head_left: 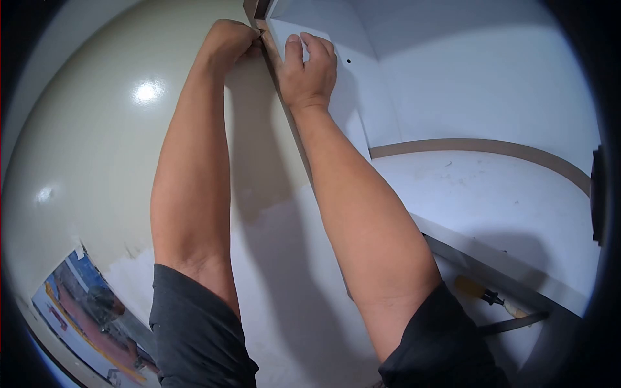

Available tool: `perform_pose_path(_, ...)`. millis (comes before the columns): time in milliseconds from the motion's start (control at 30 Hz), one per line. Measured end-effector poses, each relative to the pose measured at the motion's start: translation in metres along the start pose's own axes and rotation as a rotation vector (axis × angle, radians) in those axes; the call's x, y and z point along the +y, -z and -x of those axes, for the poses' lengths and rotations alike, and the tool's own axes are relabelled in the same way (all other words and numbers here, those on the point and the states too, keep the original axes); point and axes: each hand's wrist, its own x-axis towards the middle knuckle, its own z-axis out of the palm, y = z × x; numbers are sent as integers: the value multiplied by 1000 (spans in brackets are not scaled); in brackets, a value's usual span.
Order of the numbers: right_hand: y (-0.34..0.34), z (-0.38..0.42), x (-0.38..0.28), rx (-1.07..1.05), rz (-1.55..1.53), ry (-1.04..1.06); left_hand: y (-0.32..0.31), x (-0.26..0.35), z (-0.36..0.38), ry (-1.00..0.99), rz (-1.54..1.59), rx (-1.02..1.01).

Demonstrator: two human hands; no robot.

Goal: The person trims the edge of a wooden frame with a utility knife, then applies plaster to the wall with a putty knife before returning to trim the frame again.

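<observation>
Both arms reach up to the brown front edge (294, 129) of a white cabinet panel. My left hand (231, 44) is closed at the edge's wall side, near its upper end, its fingertips pressed together; what they hold, if anything, is too small to tell. On the cabinet side, my right hand (309, 70) rests against the white panel (349, 97), with fingers bent and a little apart and its side along the edge. Nothing shows in its grasp. A small dark hole is in the panel to the right of this hand.
A white shelf (466, 187) with a curved brown edge strip (485, 145) lies at the right. Below it are a yellow-handled screwdriver (477, 289) and a dark strap (514, 323). The glossy wall (129, 142) fills the left, with a colourful picture (87, 317) at lower left.
</observation>
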Motion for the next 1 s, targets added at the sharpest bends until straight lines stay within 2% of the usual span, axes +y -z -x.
perform_pose_path(200,0,0,0,0,7,14,-4,-17,-22,-16,51,31)
perform_pose_path(267,1,0,-2,0,7,13,-4,-12,-10,-66,26,31)
perform_pose_path(367,1,0,0,-3,2,9,-2,-11,-12,-16,-52,-29)
perform_pose_path(567,-1,-2,1,4,-5,20,-9,-21,-12,-37,125,24)
perform_pose_path(667,-1,1,2,-3,-16,5,-7,-19,-10,-30,7,-18)
perform_pose_path(867,-1,-2,3,-3,-6,10,-7,-18,-1,10,-11,-60)
perform_pose_path(1000,1,0,1,-16,-25,-18,-10,-27,-4,-48,73,-14)
